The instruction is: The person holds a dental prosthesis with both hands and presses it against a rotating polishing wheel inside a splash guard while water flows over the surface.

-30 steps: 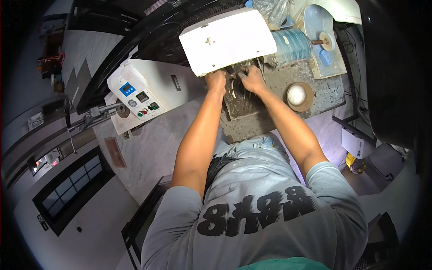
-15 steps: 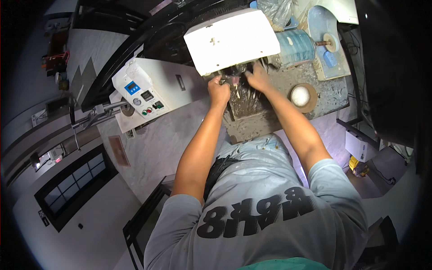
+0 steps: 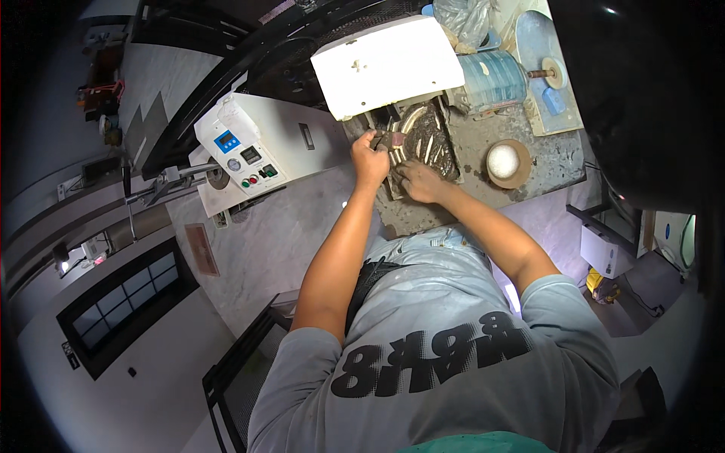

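My left hand (image 3: pixel 371 161) is closed, thumb and forefinger together, at the left edge of a dark recess in the work stand. A small pinkish-red piece (image 3: pixel 398 139) shows just beside its fingertips; I cannot tell whether they grip it. My right hand (image 3: pixel 421 182) has its fingers bent and a little apart over the near edge of the recess, with nothing visible in them. Wet dark sludge (image 3: pixel 440 143) with pale streaks fills the recess. Above its far side hangs a white cover (image 3: pixel 389 68), hiding what lies beneath.
Right of my hands stands a round bowl (image 3: pixel 522 175) with white contents. Beyond it are a translucent blue ribbed cylinder (image 3: pixel 495 79) and a shaft with a pale wheel (image 3: pixel 556 73). A white machine with a control panel (image 3: pixel 245 160) stands to the left.
My right hand has drawn back toward me from under the white cover, uncovering the streaked sludge. My left hand has stayed almost in place.
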Demonstrator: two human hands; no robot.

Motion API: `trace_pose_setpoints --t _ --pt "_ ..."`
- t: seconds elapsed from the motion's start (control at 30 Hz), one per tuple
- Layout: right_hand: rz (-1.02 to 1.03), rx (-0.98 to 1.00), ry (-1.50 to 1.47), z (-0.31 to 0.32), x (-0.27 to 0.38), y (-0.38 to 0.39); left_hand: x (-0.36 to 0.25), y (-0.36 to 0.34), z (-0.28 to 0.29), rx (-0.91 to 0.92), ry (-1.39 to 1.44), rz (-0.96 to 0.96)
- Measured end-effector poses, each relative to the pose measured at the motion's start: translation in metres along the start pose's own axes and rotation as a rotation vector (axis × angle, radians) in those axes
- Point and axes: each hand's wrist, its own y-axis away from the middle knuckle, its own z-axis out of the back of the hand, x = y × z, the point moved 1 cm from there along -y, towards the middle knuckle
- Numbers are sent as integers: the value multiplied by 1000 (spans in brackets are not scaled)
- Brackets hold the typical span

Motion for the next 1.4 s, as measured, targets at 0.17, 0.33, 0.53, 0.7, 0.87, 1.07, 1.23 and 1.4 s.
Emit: trace_pose_setpoints --t 0.17,0.33,0.53,0.7,0.87,1.07,1.23,1.4 --pt "34 369 268 36 16 -15 25 -2 0 1 -71 97" --pt "-740 -71 -1155 62 -13 -15 13 -4 -8 78 -99 208" --pt "-28 -187 -128 97 16 -31 37 -12 -25 86 315 423" --pt "-465 -329 -321 104 14 -44 49 -18 -42 -40 478 531" --pt "-492 -369 -384 100 2 -61 38 -33 -49 -175 584 640" --pt "-507 -426 -357 95 0 -75 5 -51 -36 -113 510 709" --pt "-581 -489 -361 96 -1 -72 -10 -50 -36 -79 368 740" --pt "-593 -452 -330 90 -9 -67 -2 -46 -38 -104 416 615"
